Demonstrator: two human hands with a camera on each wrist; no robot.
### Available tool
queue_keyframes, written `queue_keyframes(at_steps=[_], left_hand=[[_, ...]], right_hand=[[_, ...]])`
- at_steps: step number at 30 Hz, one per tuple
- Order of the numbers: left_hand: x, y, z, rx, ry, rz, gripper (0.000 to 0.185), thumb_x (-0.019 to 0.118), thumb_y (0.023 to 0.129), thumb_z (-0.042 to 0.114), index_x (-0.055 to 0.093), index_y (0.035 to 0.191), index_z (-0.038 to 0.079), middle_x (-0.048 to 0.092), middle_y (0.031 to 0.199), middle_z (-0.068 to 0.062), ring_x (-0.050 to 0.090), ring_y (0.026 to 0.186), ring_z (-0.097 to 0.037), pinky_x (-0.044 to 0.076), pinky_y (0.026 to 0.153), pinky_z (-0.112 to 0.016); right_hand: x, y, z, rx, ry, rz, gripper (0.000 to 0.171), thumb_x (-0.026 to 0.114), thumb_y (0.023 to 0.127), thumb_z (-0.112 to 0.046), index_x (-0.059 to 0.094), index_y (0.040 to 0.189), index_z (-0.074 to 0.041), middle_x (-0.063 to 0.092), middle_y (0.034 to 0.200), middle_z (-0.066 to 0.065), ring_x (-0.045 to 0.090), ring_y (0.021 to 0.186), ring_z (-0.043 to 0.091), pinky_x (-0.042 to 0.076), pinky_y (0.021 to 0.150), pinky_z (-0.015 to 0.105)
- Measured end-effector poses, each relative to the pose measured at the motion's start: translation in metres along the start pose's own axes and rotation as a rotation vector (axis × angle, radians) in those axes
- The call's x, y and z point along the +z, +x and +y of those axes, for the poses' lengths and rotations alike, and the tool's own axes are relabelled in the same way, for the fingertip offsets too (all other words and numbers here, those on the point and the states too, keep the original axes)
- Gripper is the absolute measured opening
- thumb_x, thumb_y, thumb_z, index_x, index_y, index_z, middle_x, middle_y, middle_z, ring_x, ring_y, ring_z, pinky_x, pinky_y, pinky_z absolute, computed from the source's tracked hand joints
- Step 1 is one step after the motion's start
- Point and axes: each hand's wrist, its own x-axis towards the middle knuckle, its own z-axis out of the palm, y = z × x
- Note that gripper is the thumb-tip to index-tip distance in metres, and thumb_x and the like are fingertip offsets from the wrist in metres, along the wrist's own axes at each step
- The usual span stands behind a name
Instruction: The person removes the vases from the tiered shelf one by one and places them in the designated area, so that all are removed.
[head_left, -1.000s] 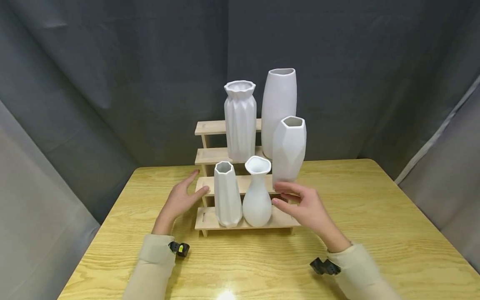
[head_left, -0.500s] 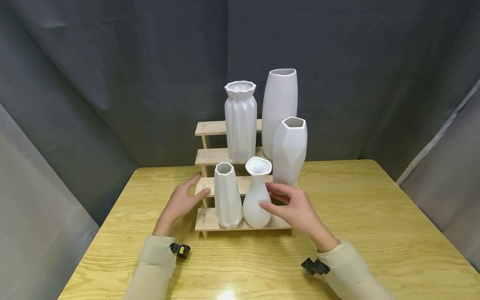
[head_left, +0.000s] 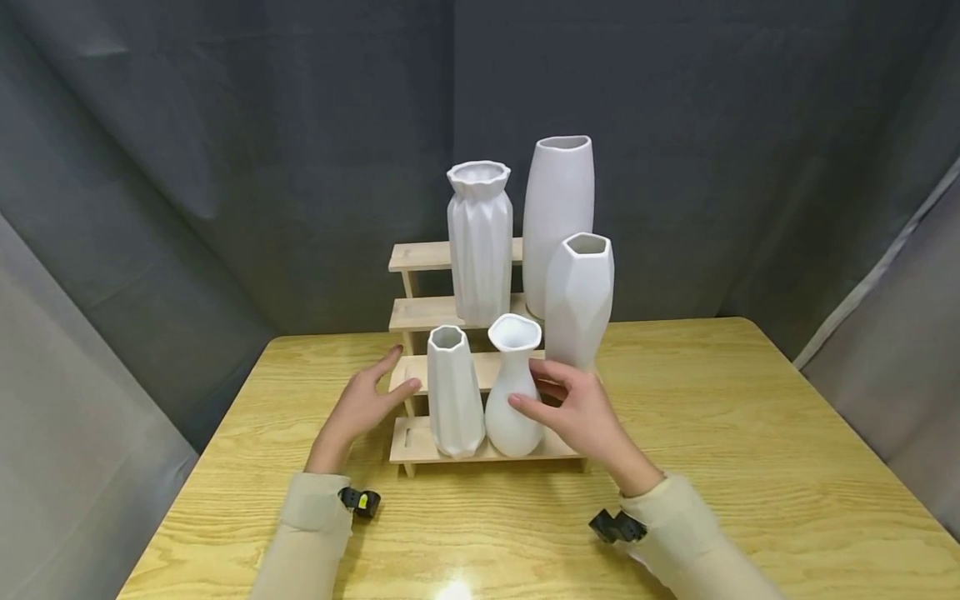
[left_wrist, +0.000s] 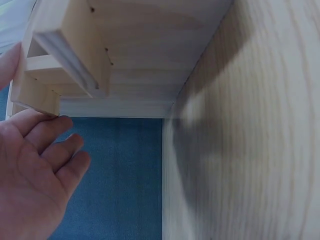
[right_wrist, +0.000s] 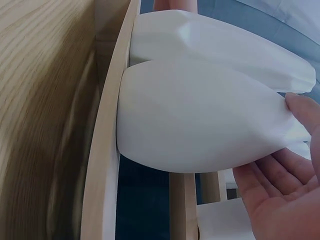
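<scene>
A white round-bellied vase (head_left: 504, 427) stands on the lowest step of a stepped wooden rack (head_left: 420, 447). My right hand (head_left: 551, 396) curls round its right side, thumb on the belly and fingers by the neck. The right wrist view shows the same vase (right_wrist: 200, 120) close up, with the thumb of my right hand (right_wrist: 287, 195) on it. To its left on that step is a small faceted vase (head_left: 453, 392). My left hand (head_left: 362, 404) lies open at the rack's left end, thumb against the second step; in the left wrist view this hand (left_wrist: 35, 172) is spread beside the rack's side (left_wrist: 130, 65).
A tall hexagonal vase (head_left: 578, 300) stands just behind my right hand. A pleated vase (head_left: 480, 250) and a tall smooth vase (head_left: 557, 217) stand on higher steps. The wooden table (head_left: 750, 433) is bare around the rack. Grey curtains hang behind and at both sides.
My right hand has moved left from beside the rack onto the round-bellied vase and curled round it. The left hand and the vases have stayed put.
</scene>
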Motion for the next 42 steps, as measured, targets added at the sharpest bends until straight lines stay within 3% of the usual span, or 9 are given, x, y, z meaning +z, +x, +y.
queue_keyframes(at_steps=[25,42], left_hand=[[-0.001,-0.001,0.000,-0.024,-0.069,-0.031,0.088,0.062,0.088,0.063,0.029,0.157,0.020,0.025,0.160,0.001,0.024,0.145,-0.030,0.023,0.115,-0.052],[-0.001,-0.002,-0.001,-0.037,-0.084,-0.037,0.085,0.064,0.090,0.058,0.029,0.157,0.019,0.025,0.159,0.002,0.025,0.145,-0.031,0.024,0.115,-0.054]], right_hand=[[-0.009,-0.008,-0.009,-0.037,0.033,0.054,0.043,0.085,0.078,-0.006,0.071,0.117,0.005,0.070,0.112,0.018,0.069,0.099,0.028,0.056,0.084,0.041],[-0.031,-0.023,-0.012,-0.064,0.025,0.044,0.040,0.083,0.079,-0.004,0.072,0.116,0.003,0.071,0.112,0.013,0.067,0.103,0.019,0.056,0.084,0.031]])
